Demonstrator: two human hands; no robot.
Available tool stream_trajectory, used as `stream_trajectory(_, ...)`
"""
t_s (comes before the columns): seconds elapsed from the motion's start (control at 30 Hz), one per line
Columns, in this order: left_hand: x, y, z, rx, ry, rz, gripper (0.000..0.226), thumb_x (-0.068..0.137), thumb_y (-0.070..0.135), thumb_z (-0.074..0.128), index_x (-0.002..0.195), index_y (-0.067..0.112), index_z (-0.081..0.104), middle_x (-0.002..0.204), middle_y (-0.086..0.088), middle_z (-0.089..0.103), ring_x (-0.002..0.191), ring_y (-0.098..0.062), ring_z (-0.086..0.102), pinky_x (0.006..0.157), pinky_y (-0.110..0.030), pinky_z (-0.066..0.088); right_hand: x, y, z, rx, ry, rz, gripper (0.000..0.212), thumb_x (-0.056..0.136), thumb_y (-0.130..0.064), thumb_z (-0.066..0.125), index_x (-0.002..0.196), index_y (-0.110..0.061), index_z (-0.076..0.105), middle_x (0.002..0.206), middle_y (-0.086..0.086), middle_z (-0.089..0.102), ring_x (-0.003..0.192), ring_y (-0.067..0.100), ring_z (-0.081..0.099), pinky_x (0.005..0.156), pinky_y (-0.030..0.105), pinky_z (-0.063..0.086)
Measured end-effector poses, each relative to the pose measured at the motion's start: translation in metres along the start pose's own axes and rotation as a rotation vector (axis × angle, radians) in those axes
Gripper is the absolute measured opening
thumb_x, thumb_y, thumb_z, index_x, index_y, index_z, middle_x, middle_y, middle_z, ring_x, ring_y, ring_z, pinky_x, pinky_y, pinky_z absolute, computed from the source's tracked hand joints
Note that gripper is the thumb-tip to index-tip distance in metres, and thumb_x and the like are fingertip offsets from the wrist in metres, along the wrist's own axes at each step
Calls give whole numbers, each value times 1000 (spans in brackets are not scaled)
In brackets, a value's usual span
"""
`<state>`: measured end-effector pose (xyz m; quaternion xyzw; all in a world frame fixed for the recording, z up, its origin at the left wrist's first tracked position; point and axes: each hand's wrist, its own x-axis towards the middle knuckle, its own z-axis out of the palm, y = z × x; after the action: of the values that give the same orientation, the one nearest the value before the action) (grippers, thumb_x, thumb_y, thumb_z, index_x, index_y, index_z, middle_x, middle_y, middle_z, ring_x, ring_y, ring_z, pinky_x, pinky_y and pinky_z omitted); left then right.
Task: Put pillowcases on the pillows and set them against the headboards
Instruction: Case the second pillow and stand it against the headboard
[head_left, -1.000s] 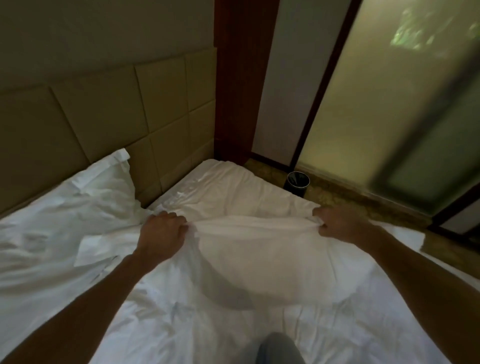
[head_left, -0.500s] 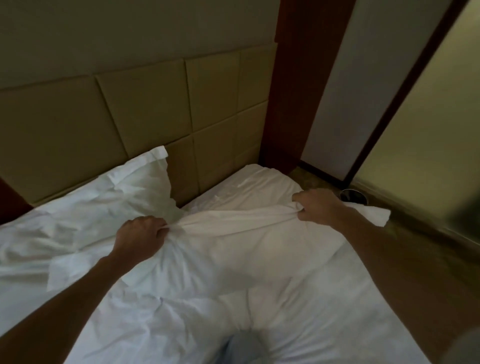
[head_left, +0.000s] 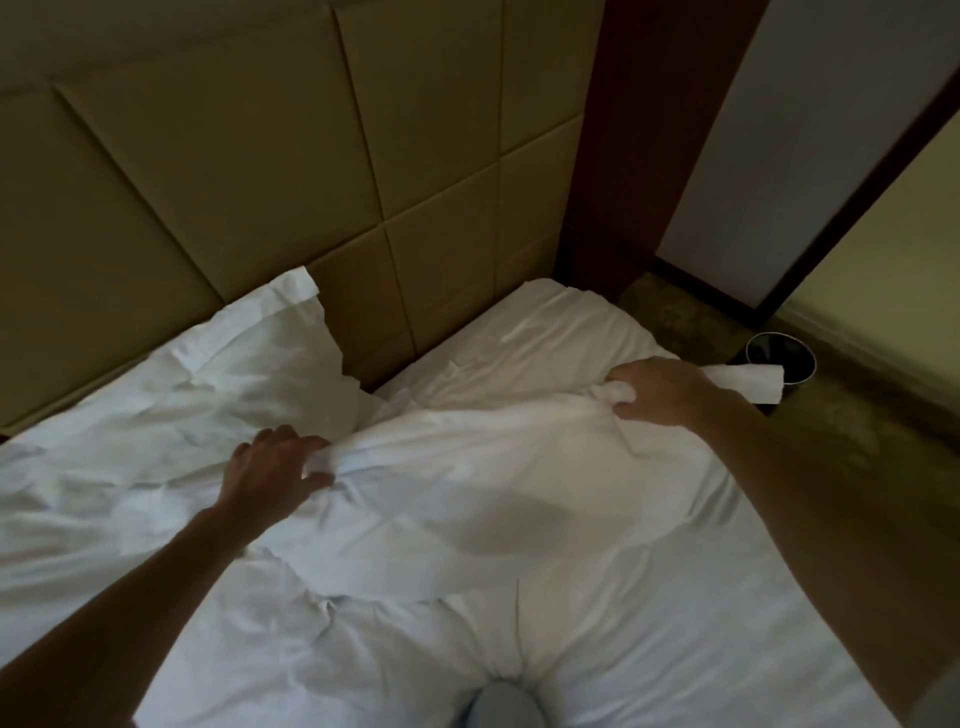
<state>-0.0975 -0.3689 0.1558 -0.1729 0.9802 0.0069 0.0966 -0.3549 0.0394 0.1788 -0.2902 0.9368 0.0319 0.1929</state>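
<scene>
Two hands hold the pillow at the centre of the frame, where it lies on the bed, its far edge near the headboard but not leaning on it. Your left hand reaches in from the lower left with the arm nearly straight, and its thumb and loosely curled fingers pinch a fold of white casing at the pillow's left end. Your right hand comes from the right edge, its wrist bent inward, and is clenched on a bunch of fabric at the right end. A loose flap pokes out beyond the knuckles. The second pillow rests against the headboard at left. A dark bin stands on the floor at right.
</scene>
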Motion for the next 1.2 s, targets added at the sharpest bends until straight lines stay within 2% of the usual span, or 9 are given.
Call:
stream_trajectory(0.1, 7, -3, 3, 42, -30, 10, 57, 81, 55, 71, 132, 32, 59, 122, -1, 61, 113, -23, 56, 92, -41, 45, 9, -2, -3, 5, -66, 31, 56, 93, -39, 59, 145, -26, 42, 142, 3, 50, 126, 25, 49, 104, 39, 42)
stream_trajectory(0.2, 15, 2, 2, 124, -31, 3, 52, 84, 50, 70, 131, 30, 59, 122, 3, 64, 112, -20, 58, 91, -39, 43, 21, -4, -11, -57, -68, 46, 54, 89, -34, 63, 140, -25, 46, 133, 4, 57, 115, 24, 57, 95, 37, 47)
stream_trajectory(0.37, 32, 15, 3, 335, -79, 64, 36, 69, 41, 79, 98, 23, 67, 81, 1, 71, 75, -23, 69, 77, -36, 48, 45, 2, -15, -159, 37, -14, 49, 85, -43, 67, 128, -22, 54, 115, 3, 64, 99, 22, 61, 76, 30, 43)
stream_trajectory(0.5, 69, 35, -46, 415, -10, 98, 43, 86, 55, 58, 117, 25, 57, 103, 3, 69, 93, -19, 67, 81, -32, 47, 61, 30, -52, -181, 86, -43, 47, 86, -49, 65, 121, -20, 56, 112, 3, 63, 98, 22, 60, 76, 30, 43)
stream_trajectory(0.6, 90, 54, -97, 298, 7, 28, 49, 85, 57, 62, 124, 27, 56, 108, 1, 68, 99, -20, 65, 79, -33, 48, 58, 54, -86, -168, 119, -25, 41, 85, -49, 65, 113, -20, 59, 103, 1, 65, 88, 19, 61, 68, 28, 43)
stream_trajectory(0.73, 92, 80, -127, 234, 7, 10, 52, 84, 57, 63, 125, 27, 56, 117, -1, 67, 108, -22, 63, 87, -34, 48, 35, 78, -122, -176, 132, 4, 33, 83, -47, 63, 103, -22, 60, 92, -1, 63, 77, 17, 59, 53, 25, 36)
stream_trajectory(0.9, 94, 106, -148, 177, 35, 38, 43, 85, 53, 63, 118, 26, 57, 113, -1, 66, 106, -22, 63, 84, -34, 46, 9, 97, -144, -202, 199, 70, 24, 80, -45, 58, 92, -24, 56, 85, -4, 62, 73, 16, 58, 70, 32, 53)
stream_trajectory(1.1, 127, 113, -179, 191, 125, 99, 45, 82, 59, 60, 115, 29, 54, 111, 1, 66, 103, -22, 64, 78, -34, 47, -8, 109, -155, -247, 366, 116, 17, 89, -36, 52, 101, -24, 55, 92, -3, 65, 75, 15, 54, 63, 28, 40)
stream_trajectory(1.2, 152, 117, -193, 213, 141, 136, 46, 83, 57, 60, 118, 29, 55, 114, 1, 66, 104, -23, 64, 78, -34, 47, -14, 109, -155, -273, 382, 181, 19, 90, -36, 52, 104, -24, 56, 95, -4, 65, 79, 16, 58, 62, 27, 38)
